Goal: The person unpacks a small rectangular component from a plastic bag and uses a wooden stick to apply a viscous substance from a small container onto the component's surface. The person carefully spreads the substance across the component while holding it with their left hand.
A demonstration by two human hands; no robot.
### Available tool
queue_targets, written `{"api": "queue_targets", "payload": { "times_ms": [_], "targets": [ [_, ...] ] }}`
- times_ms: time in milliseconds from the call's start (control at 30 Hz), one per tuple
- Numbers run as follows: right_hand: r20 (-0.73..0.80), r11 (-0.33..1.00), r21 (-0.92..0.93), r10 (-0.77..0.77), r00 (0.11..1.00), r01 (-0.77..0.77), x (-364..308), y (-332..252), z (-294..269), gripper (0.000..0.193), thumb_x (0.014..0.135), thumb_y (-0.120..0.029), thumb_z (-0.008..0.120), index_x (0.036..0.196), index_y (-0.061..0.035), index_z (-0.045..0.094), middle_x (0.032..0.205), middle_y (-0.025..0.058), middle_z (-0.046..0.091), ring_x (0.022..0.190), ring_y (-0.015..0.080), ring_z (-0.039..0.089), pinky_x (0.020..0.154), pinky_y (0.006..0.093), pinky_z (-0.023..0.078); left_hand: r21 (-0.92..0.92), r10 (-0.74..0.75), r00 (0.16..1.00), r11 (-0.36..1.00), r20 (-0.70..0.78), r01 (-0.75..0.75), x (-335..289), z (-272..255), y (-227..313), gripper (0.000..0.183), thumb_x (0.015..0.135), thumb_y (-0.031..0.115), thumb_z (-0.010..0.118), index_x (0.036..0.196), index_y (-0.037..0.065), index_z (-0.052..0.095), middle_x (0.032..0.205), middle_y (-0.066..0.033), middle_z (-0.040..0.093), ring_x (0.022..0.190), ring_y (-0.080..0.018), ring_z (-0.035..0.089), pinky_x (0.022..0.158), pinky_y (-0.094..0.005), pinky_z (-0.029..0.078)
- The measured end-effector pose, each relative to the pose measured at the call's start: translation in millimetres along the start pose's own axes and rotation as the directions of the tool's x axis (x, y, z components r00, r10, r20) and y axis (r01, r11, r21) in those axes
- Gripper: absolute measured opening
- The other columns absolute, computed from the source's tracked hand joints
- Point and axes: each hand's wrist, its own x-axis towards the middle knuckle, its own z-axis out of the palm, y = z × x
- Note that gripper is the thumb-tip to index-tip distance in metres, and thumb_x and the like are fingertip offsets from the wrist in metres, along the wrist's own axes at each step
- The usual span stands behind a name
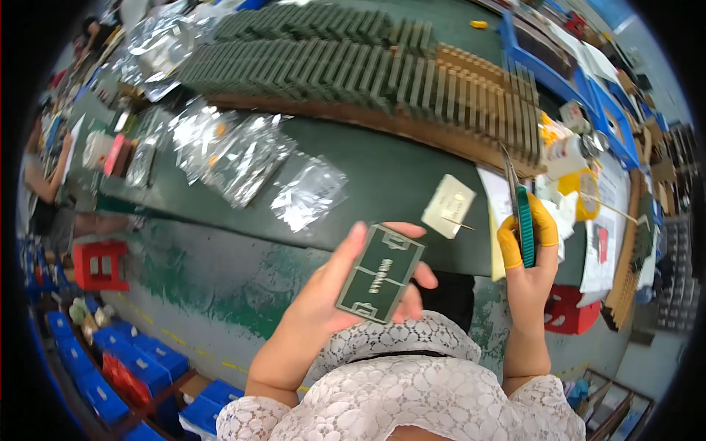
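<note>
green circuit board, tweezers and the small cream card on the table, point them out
green circuit board (381, 274), head view, middle of its face
tweezers (523, 224), head view, green grip
cream card (448, 205), head view, centre

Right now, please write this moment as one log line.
left hand: holds green circuit board | right hand: grip on tweezers, yellow fingertip covers | bench: silver bags

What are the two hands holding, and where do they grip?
Left hand holds a green board by its edges. Right hand grips tweezers round the green handle.

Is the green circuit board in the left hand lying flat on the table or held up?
Held up: the left hand grips the green circuit board clear of the table.
</note>
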Motion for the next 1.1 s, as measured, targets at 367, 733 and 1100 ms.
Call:
{"api": "queue_targets", "payload": {
  "times_ms": [367, 733, 1100],
  "targets": [
    [-0.488, 0.604, -0.718, -0.084, 0.869, -0.344, -65, 73, -127, 0.046, 0.092, -0.014, 0.066, 0.133, -0.0005, 0.051, 0.119, 0.0181, 0.055, 0.109, 0.0345, 0.055, 0.094, 0.0384, 0.043, 0.044, -0.117, 0.990, 0.993, 0.076, 0.114, 24, -1, -23, 0.060, 0.104, 0.040, 0.029, 0.143, -0.006, 0.034, 0.108, -0.0256, 0.061, 0.082, -0.0330, 0.068, 0.065, -0.0375, 0.057],
    [-0.347, 0.485, -0.849, -0.211, 0.914, -0.210, -17, 89, -172, 0.036, 0.083, -0.010, 0.071, 0.116, 0.0007, 0.061, 0.105, 0.0129, 0.058, 0.098, 0.0319, 0.053, 0.088, 0.0419, 0.041, 0.290, -0.405, 0.893, 0.894, 0.196, 0.341, 59, 45, -39, 0.058, 0.107, 0.039, 0.025, 0.139, -0.007, 0.040, 0.114, -0.0247, 0.062, 0.080, -0.0318, 0.069, 0.066, -0.0360, 0.058],
    [-0.227, 0.921, -0.390, -0.080, 0.971, -0.016, 22, 73, -145, 0.019, 0.082, -0.011, 0.075, 0.094, -0.0019, 0.063, 0.100, 0.0082, 0.062, 0.094, 0.0236, 0.058, 0.080, 0.0328, 0.044, 0.308, -0.596, 0.788, 0.787, 0.155, 0.534, 130, 75, -70, 0.062, 0.106, 0.046, 0.023, 0.140, -0.003, 0.039, 0.121, -0.0329, 0.058, 0.082, -0.0345, 0.069, 0.062, -0.0352, 0.056]
  ]
}}
